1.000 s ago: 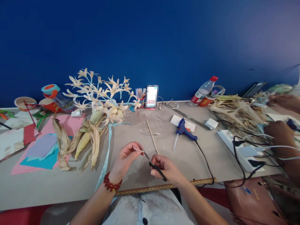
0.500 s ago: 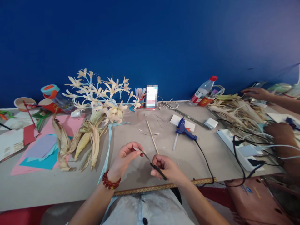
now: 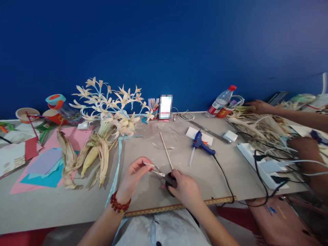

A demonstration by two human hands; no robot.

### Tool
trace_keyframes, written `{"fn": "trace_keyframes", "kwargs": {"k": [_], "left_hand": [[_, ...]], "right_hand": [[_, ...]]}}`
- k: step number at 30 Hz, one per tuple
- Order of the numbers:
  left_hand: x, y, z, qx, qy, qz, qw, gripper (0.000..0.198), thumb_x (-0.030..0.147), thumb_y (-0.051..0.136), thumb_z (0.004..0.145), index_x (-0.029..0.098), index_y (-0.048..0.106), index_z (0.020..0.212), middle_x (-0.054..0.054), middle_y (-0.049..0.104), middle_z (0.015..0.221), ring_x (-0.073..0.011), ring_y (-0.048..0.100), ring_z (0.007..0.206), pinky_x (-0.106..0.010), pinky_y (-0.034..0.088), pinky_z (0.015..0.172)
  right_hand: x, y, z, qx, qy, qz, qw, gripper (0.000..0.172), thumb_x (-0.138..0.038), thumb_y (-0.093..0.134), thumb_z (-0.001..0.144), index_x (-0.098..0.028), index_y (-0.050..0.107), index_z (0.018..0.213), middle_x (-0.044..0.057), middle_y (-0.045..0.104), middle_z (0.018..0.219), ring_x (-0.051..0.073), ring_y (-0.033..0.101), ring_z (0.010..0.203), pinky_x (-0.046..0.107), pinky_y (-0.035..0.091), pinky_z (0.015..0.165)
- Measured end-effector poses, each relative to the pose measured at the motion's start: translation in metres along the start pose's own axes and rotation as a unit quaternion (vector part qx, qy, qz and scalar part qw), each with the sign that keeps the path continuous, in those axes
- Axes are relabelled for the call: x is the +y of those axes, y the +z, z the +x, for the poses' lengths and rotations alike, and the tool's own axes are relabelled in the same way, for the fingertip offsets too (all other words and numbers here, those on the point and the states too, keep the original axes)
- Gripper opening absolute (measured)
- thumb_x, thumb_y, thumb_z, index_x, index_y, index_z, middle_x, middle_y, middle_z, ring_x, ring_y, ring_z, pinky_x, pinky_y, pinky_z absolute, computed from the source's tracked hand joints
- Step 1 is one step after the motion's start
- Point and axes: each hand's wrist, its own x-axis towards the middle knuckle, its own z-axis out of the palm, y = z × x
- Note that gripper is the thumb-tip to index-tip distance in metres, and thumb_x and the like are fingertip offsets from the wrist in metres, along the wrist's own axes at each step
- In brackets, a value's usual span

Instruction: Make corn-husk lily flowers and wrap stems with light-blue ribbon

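Black-handled scissors (image 3: pixel 169 182) are in my right hand (image 3: pixel 188 188), its fingers closed round the handles. Their blades are parted and point left, towards my left hand (image 3: pixel 138 176). Thumb and fingers of that hand pinch a small pale strip (image 3: pixel 148 164), which looks like corn husk and lies at the blades. Whether the blades touch it I cannot tell. Beyond my right hand, a thin wooden stick (image 3: pixel 166 150) lies on the table. Pale curled scraps (image 3: pixel 164 148) are beside it.
A branch of husk flowers (image 3: pixel 110 106) and corn husks (image 3: pixel 96 157) lie left, by coloured paper (image 3: pixel 42 174). A blue glue gun (image 3: pixel 201 143), its cable and a power strip (image 3: pixel 258 167) are right. A phone (image 3: pixel 166 107) stands at the wall. Another person's hand (image 3: pixel 258 106) reaches among husks.
My right hand has turned the scissors, and their blades have opened near the strip. My left hand stays almost in place. The other person's far hand has moved left onto the husks.
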Motion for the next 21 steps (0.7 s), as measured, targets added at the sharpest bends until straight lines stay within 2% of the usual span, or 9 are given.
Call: {"fn": "trace_keyframes", "kwargs": {"k": [2,8,14,17,21], "left_hand": [[0.0,0.0,-0.001,-0.002,-0.003,-0.004,1.0,0.009,0.024,0.063,0.086,0.019,0.063,0.079,-0.001,0.062,0.08,-0.0144,0.056,0.078,-0.025,0.042,0.077],[-0.001,0.002,-0.001,-0.011,-0.006,-0.012,1.0,0.012,0.024,0.059,0.088,0.018,0.065,0.078,-0.002,0.062,0.08,-0.0154,0.056,0.078,-0.027,0.043,0.078],[-0.001,0.003,-0.001,-0.016,-0.009,0.001,1.0,0.018,0.027,0.057,0.09,0.017,0.066,0.078,-0.002,0.062,0.077,-0.0155,0.055,0.078,-0.026,0.042,0.077],[-0.003,0.003,0.0,-0.007,-0.012,0.003,1.0,0.018,0.028,0.057,0.09,0.017,0.066,0.078,-0.002,0.062,0.077,-0.0156,0.056,0.078,-0.027,0.043,0.077],[-0.006,0.004,0.0,-0.006,-0.016,-0.007,1.0,0.016,0.027,0.058,0.089,0.017,0.064,0.078,-0.001,0.061,0.076,-0.0149,0.055,0.076,-0.026,0.043,0.077]], "right_hand": [[-0.006,-0.001,0.0,-0.001,-0.014,-0.048,0.999,0.027,-0.043,0.07,0.078,-0.021,0.061,0.091,0.007,0.072,0.089,0.023,0.067,0.075,0.026,0.034,0.057],[-0.018,-0.007,0.009,-0.069,0.001,-0.137,0.988,0.026,-0.046,0.07,0.078,-0.021,0.064,0.084,0.01,0.075,0.081,0.028,0.07,0.076,0.028,0.034,0.055],[-0.022,-0.005,0.011,-0.034,0.01,-0.117,0.993,0.033,-0.042,0.07,0.079,-0.021,0.059,0.102,0.007,0.074,0.082,0.025,0.07,0.074,0.027,0.033,0.053],[-0.022,-0.004,0.01,-0.014,-0.03,-0.113,0.993,0.026,-0.036,0.069,0.08,-0.022,0.059,0.099,0.005,0.072,0.093,0.023,0.069,0.079,0.027,0.035,0.056],[-0.026,-0.009,0.01,-0.045,-0.049,-0.14,0.988,0.021,-0.031,0.069,0.078,-0.021,0.061,0.095,0.005,0.07,0.098,0.023,0.07,0.077,0.027,0.036,0.054]]}}
